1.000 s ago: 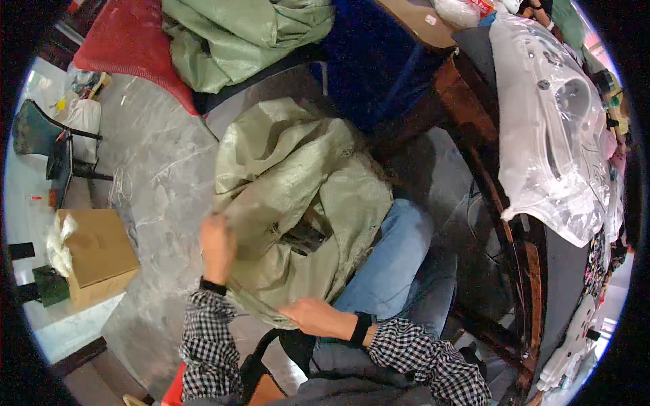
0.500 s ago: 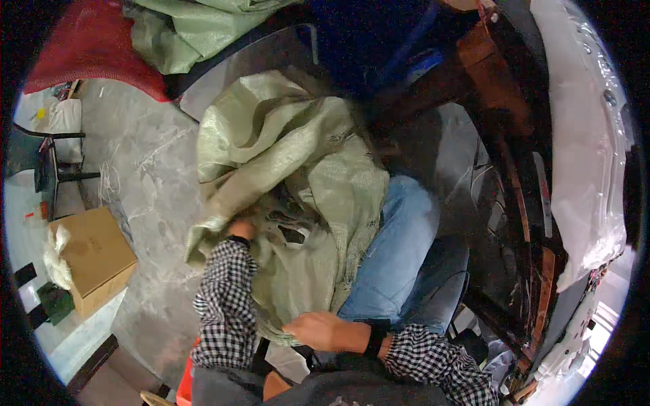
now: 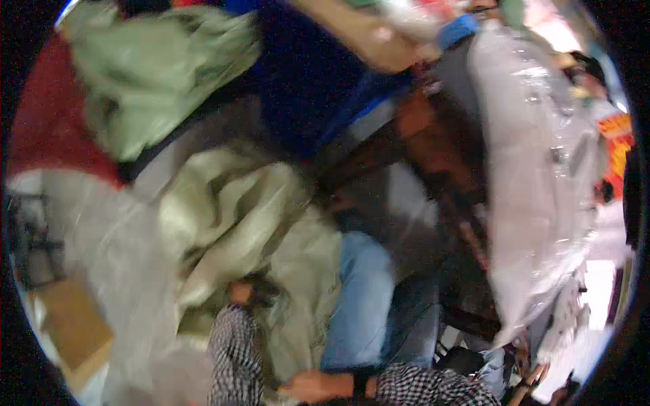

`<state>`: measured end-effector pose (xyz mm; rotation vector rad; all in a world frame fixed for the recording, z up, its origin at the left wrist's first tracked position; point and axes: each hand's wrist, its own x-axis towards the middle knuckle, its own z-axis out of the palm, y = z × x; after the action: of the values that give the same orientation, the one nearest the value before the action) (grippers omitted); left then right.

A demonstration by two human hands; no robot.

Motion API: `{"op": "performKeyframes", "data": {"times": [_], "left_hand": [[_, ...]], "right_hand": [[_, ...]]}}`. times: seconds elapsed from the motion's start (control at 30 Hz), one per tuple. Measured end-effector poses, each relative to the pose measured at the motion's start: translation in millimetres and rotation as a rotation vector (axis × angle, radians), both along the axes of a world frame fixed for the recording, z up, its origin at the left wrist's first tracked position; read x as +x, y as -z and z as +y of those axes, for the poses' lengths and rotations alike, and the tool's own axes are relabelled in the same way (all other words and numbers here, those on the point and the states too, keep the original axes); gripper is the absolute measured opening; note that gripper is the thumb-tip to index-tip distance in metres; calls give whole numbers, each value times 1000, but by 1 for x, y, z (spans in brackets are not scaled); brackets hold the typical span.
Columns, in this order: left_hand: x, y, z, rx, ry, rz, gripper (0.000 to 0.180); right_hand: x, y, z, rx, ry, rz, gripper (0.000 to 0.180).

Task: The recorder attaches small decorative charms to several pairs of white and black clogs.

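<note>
A pale green woven sack (image 3: 298, 271) lies crumpled in front of me, its mouth gaping toward my body. My left hand (image 3: 240, 292) reaches into the folds of that mouth, beside something small and dark that is too blurred to name. Its fingers are hidden. At the lower edge, my right hand (image 3: 313, 387) is closed on the sack's near rim. Black-and-white checked sleeves cover both forearms, and a dark band circles the right wrist.
A blue-jeaned leg (image 3: 359, 298) borders the sack on the right. Beyond stand a brown wooden frame (image 3: 433, 135) and a long plastic-wrapped white bundle (image 3: 528, 183). Another green sack (image 3: 162, 74), red mesh (image 3: 54, 115) and a cardboard box (image 3: 74, 328) are on the left.
The view has swung up and to the right, so the sack and my hands sit lower in it. A dark thing now shows beside my left hand. My right hand stays at the rim.
</note>
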<state>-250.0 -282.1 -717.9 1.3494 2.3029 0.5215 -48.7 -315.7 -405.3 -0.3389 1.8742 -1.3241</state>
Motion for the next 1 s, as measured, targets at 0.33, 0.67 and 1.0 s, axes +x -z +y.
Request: {"op": "performKeyframes", "data": {"times": [0.33,0.67,1.0], "left_hand": [[157,-97,379,646,325,-404,23],[43,-85,348,658,187,-434,21],[-78,-151,285,706,73,-387,19]], "right_hand": [[3,14,15,39,303,44,31],[12,18,6,13,389,83,38],[37,36,4,14,468,176,45]]}}
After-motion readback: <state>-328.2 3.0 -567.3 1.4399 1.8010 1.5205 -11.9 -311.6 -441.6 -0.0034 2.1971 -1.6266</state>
